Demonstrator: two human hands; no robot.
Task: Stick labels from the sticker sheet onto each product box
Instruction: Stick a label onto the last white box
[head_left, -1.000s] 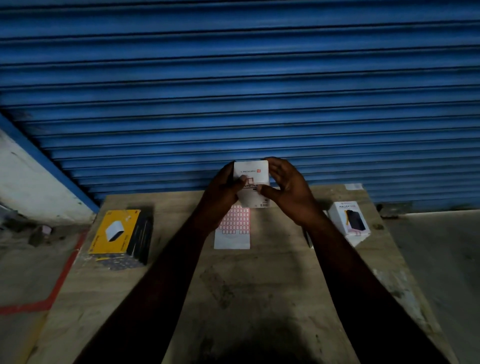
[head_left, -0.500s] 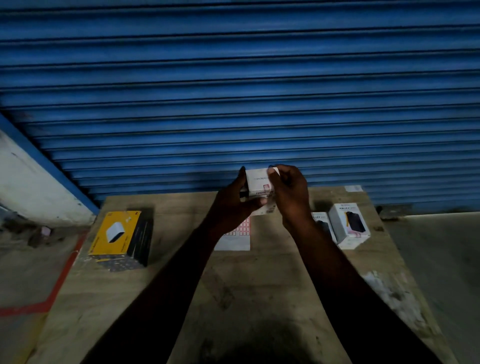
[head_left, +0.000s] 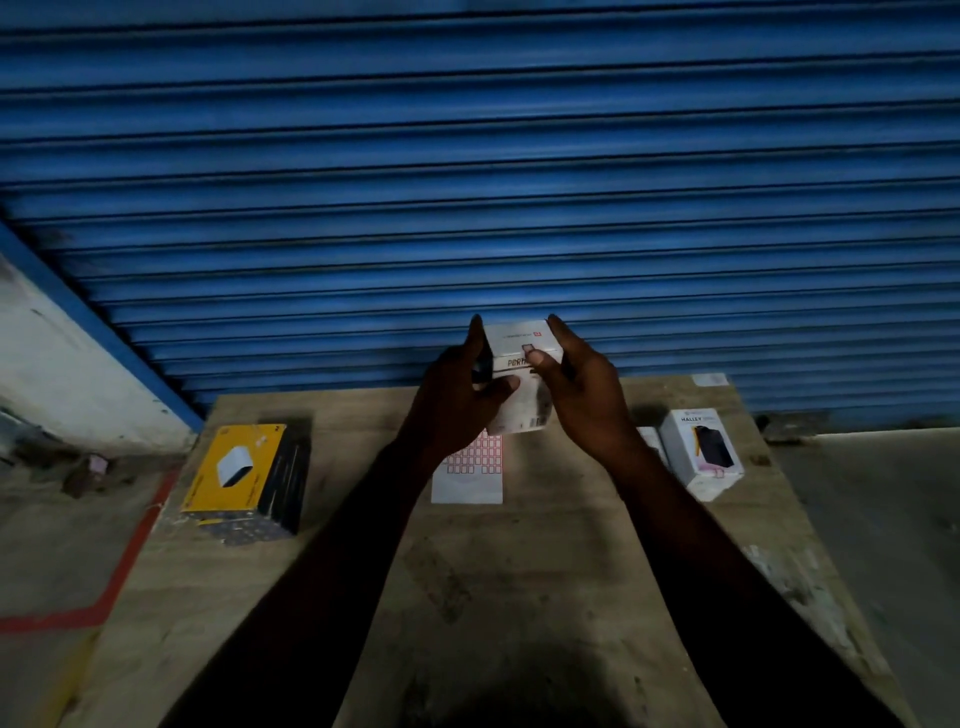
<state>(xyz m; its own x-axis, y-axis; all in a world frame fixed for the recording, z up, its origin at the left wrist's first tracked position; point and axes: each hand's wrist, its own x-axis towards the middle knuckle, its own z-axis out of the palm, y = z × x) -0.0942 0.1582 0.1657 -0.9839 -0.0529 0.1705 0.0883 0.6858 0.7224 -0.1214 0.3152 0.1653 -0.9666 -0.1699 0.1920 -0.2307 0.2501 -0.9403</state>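
both hands (head_left: 524, 395) hold a white box (head_left: 522, 410) aloft.

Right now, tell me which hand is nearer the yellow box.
Left. The left hand holds the white box, with the yellow box lying further left on the table; the right hand grips that white box's opposite side, farther away.
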